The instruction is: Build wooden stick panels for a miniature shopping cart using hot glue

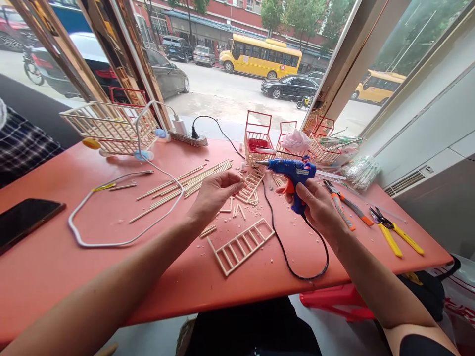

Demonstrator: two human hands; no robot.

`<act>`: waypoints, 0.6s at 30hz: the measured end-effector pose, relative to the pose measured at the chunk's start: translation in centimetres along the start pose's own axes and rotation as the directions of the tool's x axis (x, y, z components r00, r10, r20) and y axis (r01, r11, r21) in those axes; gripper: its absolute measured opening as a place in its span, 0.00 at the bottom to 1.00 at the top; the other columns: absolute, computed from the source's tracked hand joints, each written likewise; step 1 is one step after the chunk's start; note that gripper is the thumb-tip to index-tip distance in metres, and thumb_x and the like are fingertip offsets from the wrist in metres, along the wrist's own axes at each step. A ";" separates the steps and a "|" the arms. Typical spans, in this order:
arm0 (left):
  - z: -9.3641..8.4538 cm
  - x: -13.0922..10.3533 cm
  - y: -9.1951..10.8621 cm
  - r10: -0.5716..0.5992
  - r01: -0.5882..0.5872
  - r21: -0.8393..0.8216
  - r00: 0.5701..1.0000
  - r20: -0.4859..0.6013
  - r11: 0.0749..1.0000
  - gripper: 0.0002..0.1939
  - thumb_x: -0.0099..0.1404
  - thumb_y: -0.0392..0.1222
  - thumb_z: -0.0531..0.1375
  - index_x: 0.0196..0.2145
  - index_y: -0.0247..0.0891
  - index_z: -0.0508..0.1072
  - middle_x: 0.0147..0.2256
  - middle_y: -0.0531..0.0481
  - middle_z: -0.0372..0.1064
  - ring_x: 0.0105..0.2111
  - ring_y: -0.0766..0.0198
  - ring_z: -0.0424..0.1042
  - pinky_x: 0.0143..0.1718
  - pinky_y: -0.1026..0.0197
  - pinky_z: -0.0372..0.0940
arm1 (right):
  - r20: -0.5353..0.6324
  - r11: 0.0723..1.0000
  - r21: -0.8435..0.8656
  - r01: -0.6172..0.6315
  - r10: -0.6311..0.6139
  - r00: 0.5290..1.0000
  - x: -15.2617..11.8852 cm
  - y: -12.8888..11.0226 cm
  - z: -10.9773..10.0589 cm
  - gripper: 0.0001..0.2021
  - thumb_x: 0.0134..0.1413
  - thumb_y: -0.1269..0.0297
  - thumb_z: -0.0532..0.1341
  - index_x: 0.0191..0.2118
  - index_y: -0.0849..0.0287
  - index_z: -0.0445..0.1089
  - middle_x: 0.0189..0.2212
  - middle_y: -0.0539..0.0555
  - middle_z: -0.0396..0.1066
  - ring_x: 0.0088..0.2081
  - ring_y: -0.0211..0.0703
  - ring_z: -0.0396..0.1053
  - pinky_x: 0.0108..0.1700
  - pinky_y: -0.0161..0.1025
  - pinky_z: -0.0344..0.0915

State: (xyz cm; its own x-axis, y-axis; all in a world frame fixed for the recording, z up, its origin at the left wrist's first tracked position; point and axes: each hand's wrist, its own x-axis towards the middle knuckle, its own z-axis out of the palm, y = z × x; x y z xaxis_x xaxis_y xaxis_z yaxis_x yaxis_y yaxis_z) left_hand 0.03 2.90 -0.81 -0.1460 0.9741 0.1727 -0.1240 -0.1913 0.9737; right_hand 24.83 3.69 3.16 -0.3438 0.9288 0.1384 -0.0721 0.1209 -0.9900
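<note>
My right hand (pixel 315 200) grips a blue hot glue gun (pixel 291 170) by its handle, with fingers by the orange trigger and the nozzle pointing left. Left of the nozzle, my left hand (pixel 218 190) is closed in a pinch over the table; what its fingertips hold, if anything, is too small to make out. Below the hands lies a ladder-like frame of wooden sticks (pixel 243 247), with several rungs. Behind the hands sits another small stick frame (pixel 252 185), among short cut pieces and crumbs. Long wooden sticks (pixel 178 188) lie to the left.
A stick-built cart (pixel 111 128) stands at the back left, and red-handled baskets (pixel 259 136) at the back. Pliers (pixel 395 230) and orange-grey cutters (pixel 345 205) lie right. A phone (pixel 29 220), white cable (pixel 74 232), power strip (pixel 189 138) and the gun's black cord (pixel 282 242) occupy the table.
</note>
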 end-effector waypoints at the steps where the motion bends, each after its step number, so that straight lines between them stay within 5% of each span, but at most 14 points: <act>1: 0.0 0.0 0.1 0.002 -0.002 0.005 1.000 -0.016 1.000 0.10 0.49 0.42 0.74 0.27 0.36 0.79 0.26 0.52 0.75 0.27 0.68 0.69 0.32 0.63 0.64 | -0.014 0.999 0.030 -0.032 0.033 0.999 0.2 0.3 0.2 0.25 0.47 0.40 0.75 0.36 0.56 0.72 0.30 0.51 0.72 0.30 0.37 0.64 0.31 0.35 0.60; 5: 0.0 -0.1 0.1 0.005 -0.003 0.035 0.998 -0.056 0.999 0.09 0.50 0.42 0.73 0.28 0.36 0.82 0.27 0.50 0.78 0.29 0.66 0.70 0.34 0.62 0.66 | 0.004 0.962 0.182 -0.204 0.207 0.978 0.2 1.9 0.9 0.28 0.40 0.41 0.79 0.37 0.57 0.72 0.30 0.49 0.70 0.28 0.34 0.62 0.29 0.33 0.58; 9: -0.1 -0.2 -0.3 -0.003 0.006 0.092 0.999 -0.039 0.996 0.09 0.55 0.44 0.72 0.32 0.37 0.84 0.29 0.48 0.80 0.29 0.65 0.70 0.36 0.60 0.67 | 0.025 0.948 0.239 -0.210 0.210 0.977 -0.7 2.8 1.4 0.27 0.46 0.41 0.76 0.40 0.56 0.72 0.34 0.53 0.75 0.30 0.36 0.65 0.32 0.35 0.63; 18: -0.2 -0.4 -1.0 0.015 -0.015 0.160 1.000 0.006 0.987 0.10 0.59 0.47 0.70 0.35 0.39 0.86 0.33 0.47 0.82 0.31 0.64 0.72 0.37 0.60 0.67 | -0.028 0.981 -0.192 -0.012 0.006 1.000 -1.1 3.2 0.7 0.25 0.60 0.38 0.66 0.47 0.57 0.70 0.33 0.53 0.76 0.29 0.38 0.63 0.29 0.37 0.61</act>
State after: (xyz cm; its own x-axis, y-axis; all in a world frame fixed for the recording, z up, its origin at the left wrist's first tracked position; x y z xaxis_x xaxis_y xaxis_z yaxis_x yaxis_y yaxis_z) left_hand 0.05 2.67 -1.85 -0.1422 0.9719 0.1878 0.0373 -0.1844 0.9822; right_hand 24.27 2.82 -0.17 -0.3183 0.9389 0.1313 0.1132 0.1752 -0.9780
